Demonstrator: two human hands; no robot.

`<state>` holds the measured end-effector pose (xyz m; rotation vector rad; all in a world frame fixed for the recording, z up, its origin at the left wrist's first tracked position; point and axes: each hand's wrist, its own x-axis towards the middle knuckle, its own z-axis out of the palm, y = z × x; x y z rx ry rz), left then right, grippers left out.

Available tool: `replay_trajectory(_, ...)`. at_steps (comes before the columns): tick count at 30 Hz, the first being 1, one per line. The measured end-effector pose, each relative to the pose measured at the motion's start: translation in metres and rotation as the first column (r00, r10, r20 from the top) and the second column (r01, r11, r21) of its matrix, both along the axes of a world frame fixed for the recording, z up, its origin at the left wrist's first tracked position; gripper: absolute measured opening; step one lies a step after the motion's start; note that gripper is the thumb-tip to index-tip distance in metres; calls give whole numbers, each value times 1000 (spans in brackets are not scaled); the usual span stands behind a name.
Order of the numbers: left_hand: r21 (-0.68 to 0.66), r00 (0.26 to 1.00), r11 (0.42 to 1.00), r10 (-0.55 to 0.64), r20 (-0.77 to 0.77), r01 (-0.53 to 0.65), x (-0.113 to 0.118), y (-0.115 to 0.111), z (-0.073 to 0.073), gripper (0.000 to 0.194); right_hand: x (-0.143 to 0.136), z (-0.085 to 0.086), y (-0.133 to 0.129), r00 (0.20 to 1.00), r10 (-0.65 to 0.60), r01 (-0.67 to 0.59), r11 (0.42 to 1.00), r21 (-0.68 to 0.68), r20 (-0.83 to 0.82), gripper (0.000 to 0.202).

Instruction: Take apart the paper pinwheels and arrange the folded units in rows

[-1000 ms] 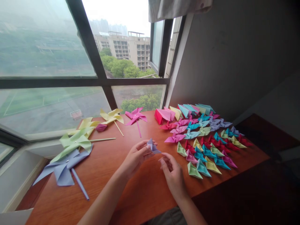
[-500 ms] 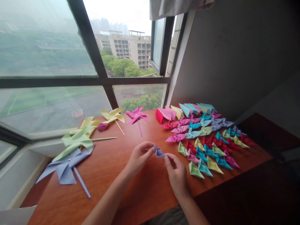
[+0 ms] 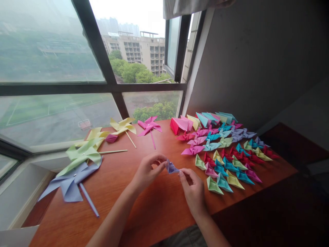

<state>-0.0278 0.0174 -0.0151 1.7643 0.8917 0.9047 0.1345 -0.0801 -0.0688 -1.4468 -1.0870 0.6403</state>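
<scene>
A small purple origami boat is held above the table between my two hands. My left hand pinches its left end with thumb and fingers. Its right tip is in the pinch of my right hand. To the right of my right hand lie rows of small folded paper boats in green, blue, yellow, red and pink. Behind these, several paper cranes sit in rows.
Paper pinwheels, such as a purple pinwheel and a pink pinwheel, lie along the left and back of the wooden table. Folded paper planes stand at the back right. A window frame rises behind the table.
Both hands still grip the purple boat; it has shifted slightly left and tilted, showing more of its side. My left hand has moved a little left. The other paper pieces have stayed put.
</scene>
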Motion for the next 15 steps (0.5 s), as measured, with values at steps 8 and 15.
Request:
replay_trajectory(8, 49, 1000, 999, -15, -24, 16, -3, 1, 3, 21, -1, 6, -3, 996, 0, -4, 999, 44, 84, 23)
replay_trajectory(15, 104, 1000, 995, -1, -20, 3, -3, 1, -1, 17, -1, 9, -4, 991, 3, -12, 998, 63, 133, 21)
